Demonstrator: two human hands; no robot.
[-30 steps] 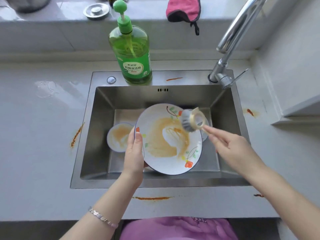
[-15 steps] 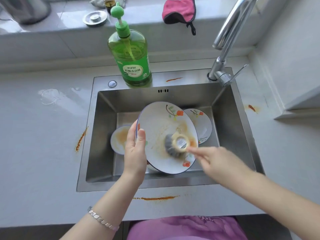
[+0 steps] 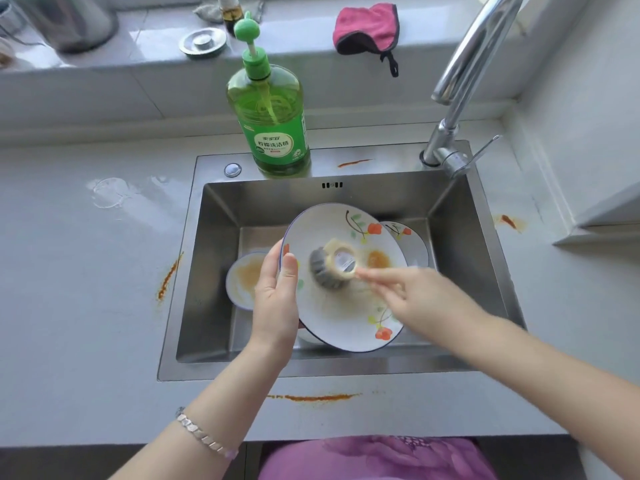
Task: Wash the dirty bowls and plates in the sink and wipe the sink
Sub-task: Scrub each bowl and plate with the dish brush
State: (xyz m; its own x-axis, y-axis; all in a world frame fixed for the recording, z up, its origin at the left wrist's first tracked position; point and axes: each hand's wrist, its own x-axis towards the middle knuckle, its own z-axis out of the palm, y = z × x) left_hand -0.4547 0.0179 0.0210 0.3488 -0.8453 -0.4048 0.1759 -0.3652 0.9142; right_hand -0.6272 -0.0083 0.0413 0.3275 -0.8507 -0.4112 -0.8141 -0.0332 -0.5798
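— Blur on the right hand? What can you make of its fingers?
— They are smeared, but the fingertips meet at the pale round cap of the scrubber and pinch it. Its grey wiry head presses on the face of the plate.
— And the left hand?
— It grips the plate's left rim with the thumb laid on the white face. The fingers behind the plate are hidden. The plate is held tilted over the sink. It is glossy white with a blue edge and orange flowers, and a brown smear sits just beyond the right fingertips.
— Anything covered?
— A small round bowl, brown-stained inside, sits on the sink floor just left of the left hand, which hides its right side. Another flowered dish shows only a sliver beyond the right hand, behind the plate. Something white peeks out under the plate's lower edge; I cannot tell what.
— The sink itself?
— Brushed steel, square-cornered. The chrome tap, well beyond the right hand, is cut off by the top edge. A translucent green soap bottle stands on the sink's rim beyond the left hand. Orange streaks mark the pale counter nearer than both hands.
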